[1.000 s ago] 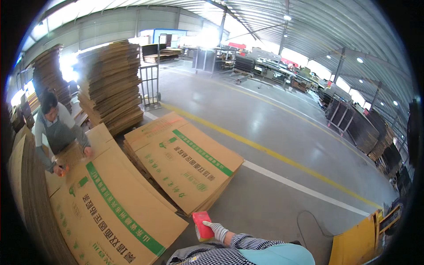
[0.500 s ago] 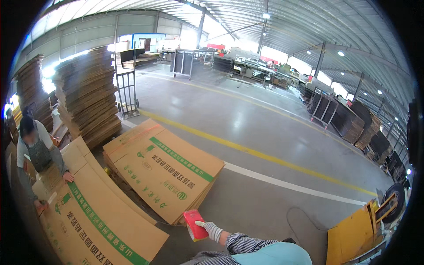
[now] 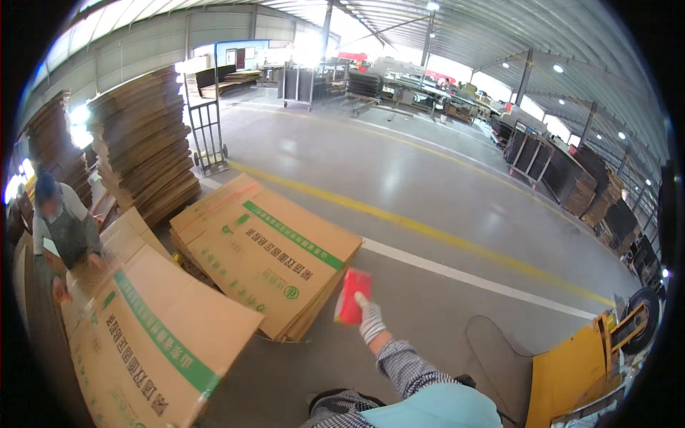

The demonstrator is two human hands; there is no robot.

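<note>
My right hand (image 3: 372,321), in a white knitted glove, is closed round a flat red packet-like thing (image 3: 352,296); its exact kind is unclear. It is held out over the floor, beside the right edge of a stack of printed brown cardboard sheets (image 3: 285,250). Nearer to me on the left lies another large cardboard sheet (image 3: 171,321) with a green printed band, its right corner overlapping the stack in view. Of my left arm only a checked sleeve (image 3: 342,414) shows at the lower edge; the hand is out of sight.
At the left a person (image 3: 68,228) stands by the near cardboard. Tall cardboard stacks (image 3: 146,143) rise behind, beside a metal trolley (image 3: 207,135). Yellow wheeled equipment (image 3: 571,367) stands at the lower right, with a thin cable (image 3: 492,324) on the floor. Machinery (image 3: 421,89) lines the far side.
My right hand has moved up and to the right with the red packet, away from the stack's corner. The near sheet's right corner sits higher. The other person's hand has shifted back.
</note>
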